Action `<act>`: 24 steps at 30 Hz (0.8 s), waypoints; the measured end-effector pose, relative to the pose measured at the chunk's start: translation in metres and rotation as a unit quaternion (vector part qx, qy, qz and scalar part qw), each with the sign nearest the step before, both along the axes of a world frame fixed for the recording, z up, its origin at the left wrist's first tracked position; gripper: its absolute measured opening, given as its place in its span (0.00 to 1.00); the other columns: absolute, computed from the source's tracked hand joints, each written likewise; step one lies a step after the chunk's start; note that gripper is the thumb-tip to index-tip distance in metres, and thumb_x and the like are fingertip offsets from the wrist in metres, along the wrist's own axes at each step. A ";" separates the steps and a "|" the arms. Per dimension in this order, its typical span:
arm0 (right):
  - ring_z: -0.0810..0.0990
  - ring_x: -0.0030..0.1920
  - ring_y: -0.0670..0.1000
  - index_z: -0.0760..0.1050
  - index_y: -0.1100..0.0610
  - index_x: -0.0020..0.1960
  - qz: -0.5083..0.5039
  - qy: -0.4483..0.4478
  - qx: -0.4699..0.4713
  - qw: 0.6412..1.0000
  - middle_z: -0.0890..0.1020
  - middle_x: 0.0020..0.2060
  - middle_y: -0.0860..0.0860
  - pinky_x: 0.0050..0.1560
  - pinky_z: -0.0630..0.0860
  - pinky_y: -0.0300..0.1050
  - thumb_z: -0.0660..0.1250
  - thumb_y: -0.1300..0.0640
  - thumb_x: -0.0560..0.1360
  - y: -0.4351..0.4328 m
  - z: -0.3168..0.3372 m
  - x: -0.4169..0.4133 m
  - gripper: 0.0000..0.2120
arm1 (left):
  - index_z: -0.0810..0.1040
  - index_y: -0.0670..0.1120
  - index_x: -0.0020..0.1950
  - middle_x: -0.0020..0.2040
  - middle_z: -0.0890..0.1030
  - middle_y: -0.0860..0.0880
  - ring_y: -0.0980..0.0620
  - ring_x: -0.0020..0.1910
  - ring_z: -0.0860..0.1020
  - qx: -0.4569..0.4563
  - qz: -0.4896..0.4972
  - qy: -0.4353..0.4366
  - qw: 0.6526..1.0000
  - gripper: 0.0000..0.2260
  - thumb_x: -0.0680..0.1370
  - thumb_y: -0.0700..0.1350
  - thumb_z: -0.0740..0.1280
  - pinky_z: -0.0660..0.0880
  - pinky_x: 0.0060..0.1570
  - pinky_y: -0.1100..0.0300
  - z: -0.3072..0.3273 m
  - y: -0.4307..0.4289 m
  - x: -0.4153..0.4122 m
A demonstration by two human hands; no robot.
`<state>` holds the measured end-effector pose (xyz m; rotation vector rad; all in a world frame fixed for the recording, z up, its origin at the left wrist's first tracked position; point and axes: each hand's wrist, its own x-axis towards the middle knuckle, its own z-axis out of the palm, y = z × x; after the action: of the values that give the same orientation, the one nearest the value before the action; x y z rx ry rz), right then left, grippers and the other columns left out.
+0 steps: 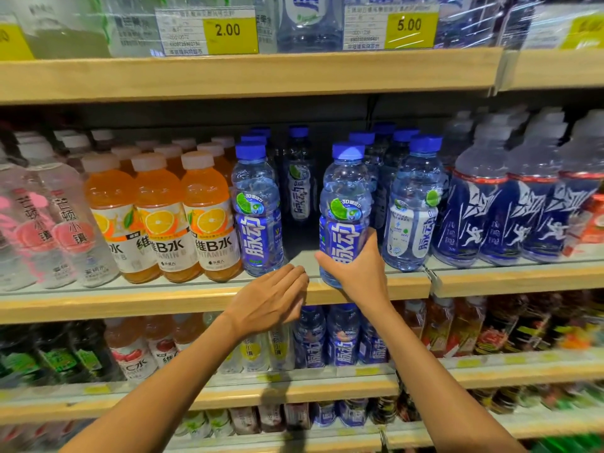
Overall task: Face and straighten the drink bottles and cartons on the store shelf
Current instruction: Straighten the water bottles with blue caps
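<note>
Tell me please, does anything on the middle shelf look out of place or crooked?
Yes. The set-back bottle leaves a gap in the blue-capped front row. The turned bottle, rightmost of that row, shows its white side panel, not its front. The right hand grips a third bottle.

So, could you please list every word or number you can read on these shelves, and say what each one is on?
"2.00": left yellow price tag.
"5.00": right yellow price tag.
"脉动": blue bottle gripped by the right hand.
"维B水" and "VITAMIN B": orange bottles.
"芒顿小镇": pink-labelled bottles.
Fine print on both tags, dark-blue bottles, lower-shelf bottles: too small or blurred to read.
</note>
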<state>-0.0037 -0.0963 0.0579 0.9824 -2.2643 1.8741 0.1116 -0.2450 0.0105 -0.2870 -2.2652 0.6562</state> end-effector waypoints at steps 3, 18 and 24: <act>0.75 0.35 0.35 0.65 0.54 0.52 -0.016 0.004 -0.013 1.000 0.74 0.38 0.39 0.32 0.69 0.22 0.78 0.53 0.65 0.002 0.001 0.001 0.25 | 0.78 0.38 0.56 0.53 0.81 0.40 0.44 0.49 0.80 0.057 0.016 -0.045 0.997 0.17 0.77 0.47 0.58 0.78 0.50 0.55 0.007 0.008 0.001; 0.81 0.34 0.44 0.75 0.54 0.45 0.228 -0.147 -0.083 0.959 0.83 0.33 0.44 0.35 0.76 0.37 0.74 0.52 0.57 0.052 0.002 0.048 0.19 | 0.79 0.47 0.58 0.52 0.84 0.47 0.49 0.50 0.82 0.863 -0.146 -0.040 0.482 0.23 0.71 0.62 0.66 0.78 0.51 0.57 0.116 0.092 -0.011; 0.80 0.36 0.36 0.69 0.45 0.47 0.122 -0.045 0.035 0.991 0.81 0.37 0.37 0.31 0.73 0.29 0.71 0.39 0.56 0.052 -0.004 0.062 0.23 | 0.81 0.49 0.45 0.37 0.85 0.51 0.54 0.34 0.82 0.880 -0.145 0.039 0.451 0.06 0.70 0.46 0.74 0.77 0.34 0.64 0.113 0.104 -0.016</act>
<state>0.0584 -0.0441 0.0538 1.2631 -2.3699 1.9780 0.0957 -0.1408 0.1238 0.4164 -1.5471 -1.8548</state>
